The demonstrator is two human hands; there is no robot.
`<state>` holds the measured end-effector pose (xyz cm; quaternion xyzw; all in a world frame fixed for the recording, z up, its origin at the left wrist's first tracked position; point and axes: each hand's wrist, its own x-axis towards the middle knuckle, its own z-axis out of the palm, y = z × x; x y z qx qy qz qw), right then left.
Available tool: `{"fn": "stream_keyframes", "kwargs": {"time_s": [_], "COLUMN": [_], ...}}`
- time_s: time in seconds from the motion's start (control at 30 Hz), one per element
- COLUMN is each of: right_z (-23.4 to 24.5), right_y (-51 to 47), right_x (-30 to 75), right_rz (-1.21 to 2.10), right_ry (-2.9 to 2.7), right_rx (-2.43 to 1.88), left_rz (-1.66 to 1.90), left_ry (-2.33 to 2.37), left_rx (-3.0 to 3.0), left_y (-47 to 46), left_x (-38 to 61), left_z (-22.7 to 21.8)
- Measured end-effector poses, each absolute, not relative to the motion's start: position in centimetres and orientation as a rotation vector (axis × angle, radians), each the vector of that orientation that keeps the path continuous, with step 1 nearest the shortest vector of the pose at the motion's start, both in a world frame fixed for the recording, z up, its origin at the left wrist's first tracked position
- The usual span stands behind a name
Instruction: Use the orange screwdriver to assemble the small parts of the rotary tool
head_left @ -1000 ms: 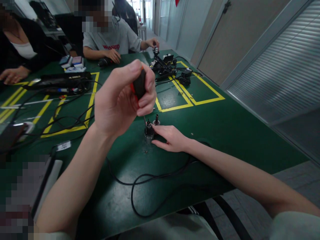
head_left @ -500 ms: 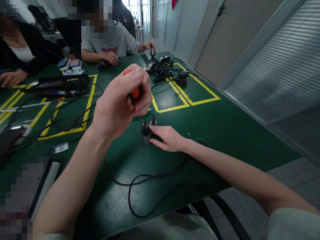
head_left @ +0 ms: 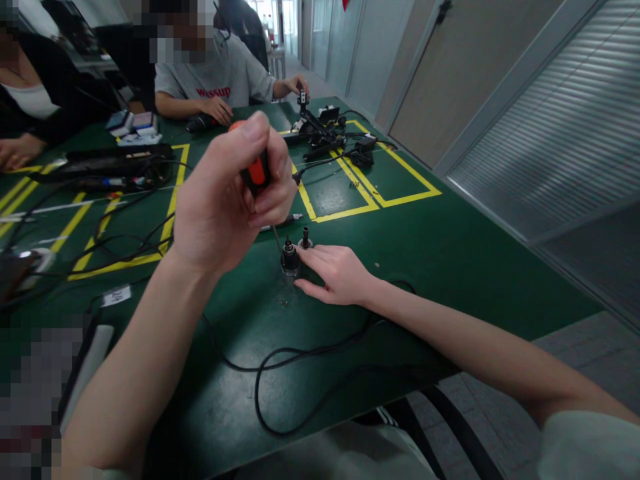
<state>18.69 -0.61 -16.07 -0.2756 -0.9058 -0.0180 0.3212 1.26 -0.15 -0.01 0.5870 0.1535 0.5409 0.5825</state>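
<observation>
My left hand is closed round the orange and black handle of a screwdriver, held upright with its thin shaft running down to a small black cylindrical part on the green table. My right hand rests on the table beside that part, its fingers pinching the part's base. A second small black part stands just behind, close to my right fingertips.
A black cable loops on the table near me. Yellow tape lines mark boxes on the table. A cluster of black gear lies at the far end. Two other people sit across the table, their hands on it.
My left hand has turned the screwdriver in its grip, showing more of the orange handle. The view has shifted slightly; the right hand stays at the part.
</observation>
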Motion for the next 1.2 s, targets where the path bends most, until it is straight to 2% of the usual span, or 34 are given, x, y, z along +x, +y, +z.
{"fn": "stream_keyframes", "kwargs": {"time_s": [0.33,1.2], "right_z": [-13.8,-13.4], "right_y": [-1.6,-2.8], "right_x": [18.9,18.9], "right_rz": [-0.275,-0.251], "right_ry": [-2.302,-2.180], "right_rx": [-0.741,-0.360], "left_rz": [1.270,1.323], "left_ry": [0.461,0.559], "left_rx": [1.355,1.304], "left_y": [-0.4,-0.5], "left_x": [1.3,1.7], "left_z": [0.6,0.8]}}
